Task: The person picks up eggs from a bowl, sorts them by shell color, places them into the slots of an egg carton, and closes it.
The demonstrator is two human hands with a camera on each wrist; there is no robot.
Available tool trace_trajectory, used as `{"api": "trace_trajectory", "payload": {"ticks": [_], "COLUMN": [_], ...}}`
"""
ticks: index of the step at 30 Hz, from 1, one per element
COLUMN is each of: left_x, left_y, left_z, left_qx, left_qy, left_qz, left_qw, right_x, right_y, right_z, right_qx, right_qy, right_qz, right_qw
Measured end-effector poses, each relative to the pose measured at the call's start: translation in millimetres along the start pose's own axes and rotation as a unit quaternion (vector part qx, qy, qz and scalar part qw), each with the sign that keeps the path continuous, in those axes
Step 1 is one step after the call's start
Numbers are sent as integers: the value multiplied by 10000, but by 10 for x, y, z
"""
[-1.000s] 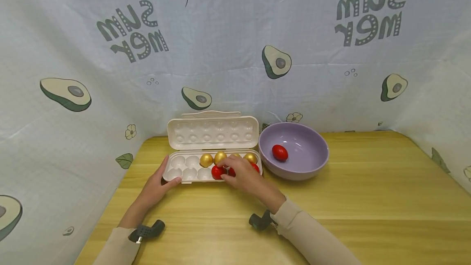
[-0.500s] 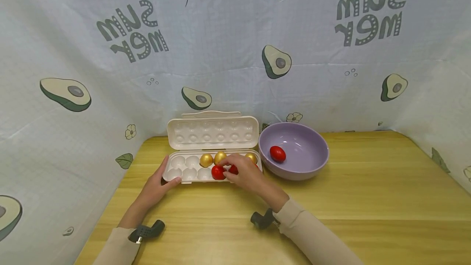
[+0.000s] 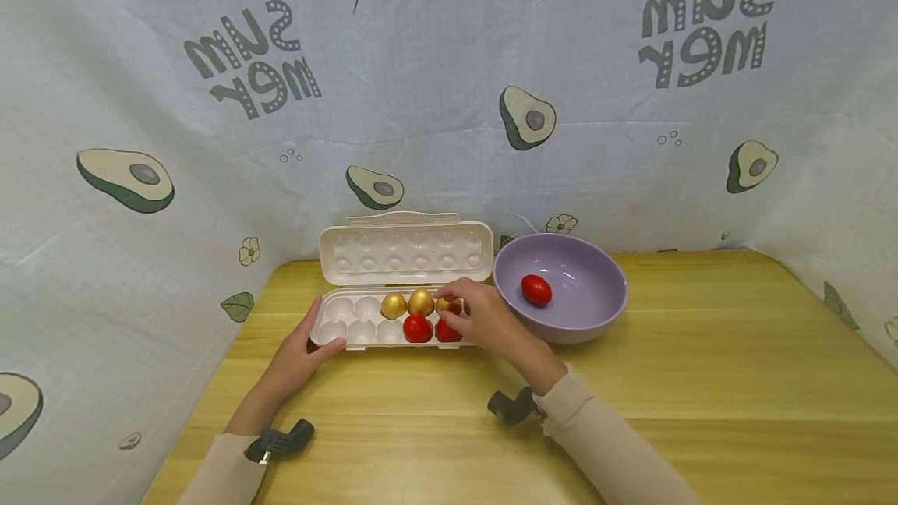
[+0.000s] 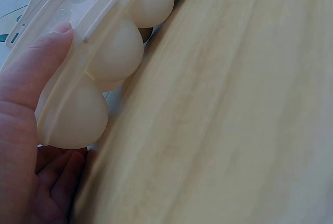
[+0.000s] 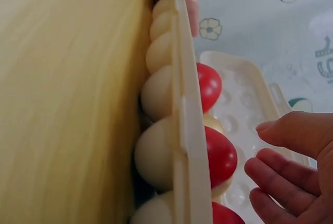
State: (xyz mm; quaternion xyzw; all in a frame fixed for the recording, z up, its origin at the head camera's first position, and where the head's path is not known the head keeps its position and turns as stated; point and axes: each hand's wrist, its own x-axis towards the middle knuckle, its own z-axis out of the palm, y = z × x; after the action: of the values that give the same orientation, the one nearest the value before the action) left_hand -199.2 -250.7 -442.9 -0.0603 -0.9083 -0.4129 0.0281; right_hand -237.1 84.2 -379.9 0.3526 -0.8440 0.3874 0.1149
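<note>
A white egg carton point(image 3: 361, 332) lies with its lid raised at the back. My left hand point(image 3: 298, 357) grips its left end; in the left wrist view the thumb point(image 4: 39, 63) lies over the rim and curled fingers point(image 4: 65, 180) show beneath. Gold eggs point(image 3: 394, 305) fill part of the back row, and red eggs point(image 3: 418, 328) stand in the front row. Over the carton's right part hovers my right hand point(image 3: 487, 322), thumb and fingers apart, nothing between them. It hides the rightmost cups in the head view. The right wrist view shows it beside a red egg point(image 5: 221, 154).
Close to the carton's right end stands a purple bowl point(image 3: 592, 294) with one red egg point(image 3: 536, 290) inside. The wooden table point(image 3: 701, 349) reaches far to the right. A printed cloth point(image 3: 435, 61) hangs behind and at the sides.
My right hand has drawn back to the right, off the front-row red eggs, and its fingers have spread. The egg in the bowl has rocked slightly. My left hand has stayed put.
</note>
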Motion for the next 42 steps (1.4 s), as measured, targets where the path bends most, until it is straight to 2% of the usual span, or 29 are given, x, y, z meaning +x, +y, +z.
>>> {"api": "trace_trajectory", "payload": {"ticks": [6, 16, 22, 29, 36, 42], "left_x": [-9, 10, 7, 9, -3, -1], "left_y": [1, 0, -16, -26, -3, 2], "left_z": [-3, 5, 10, 10, 2, -3], "left_qx": [7, 27, 44, 52, 11, 28], "left_qy": [-7, -6, -9, 17, 96, 84], "left_qz": [-18, -9, -76, -46, 113, 83], "left_qw": [10000, 10000, 10000, 10000, 9999, 9999], "right_x": [12, -20, -43, -52, -91, -87], "right_y": [46, 154, 195, 252, 313, 405], "right_z": [-91, -235, -323, -415, -530, -615], "right_qx": [112, 184, 75, 24, 64, 1], "right_qy": [111, 339, 465, 701, 742, 900], "right_qz": [274, 428, 493, 378, 807, 697], "right_qw": [9995, 9983, 9977, 9968, 9940, 9935]}}
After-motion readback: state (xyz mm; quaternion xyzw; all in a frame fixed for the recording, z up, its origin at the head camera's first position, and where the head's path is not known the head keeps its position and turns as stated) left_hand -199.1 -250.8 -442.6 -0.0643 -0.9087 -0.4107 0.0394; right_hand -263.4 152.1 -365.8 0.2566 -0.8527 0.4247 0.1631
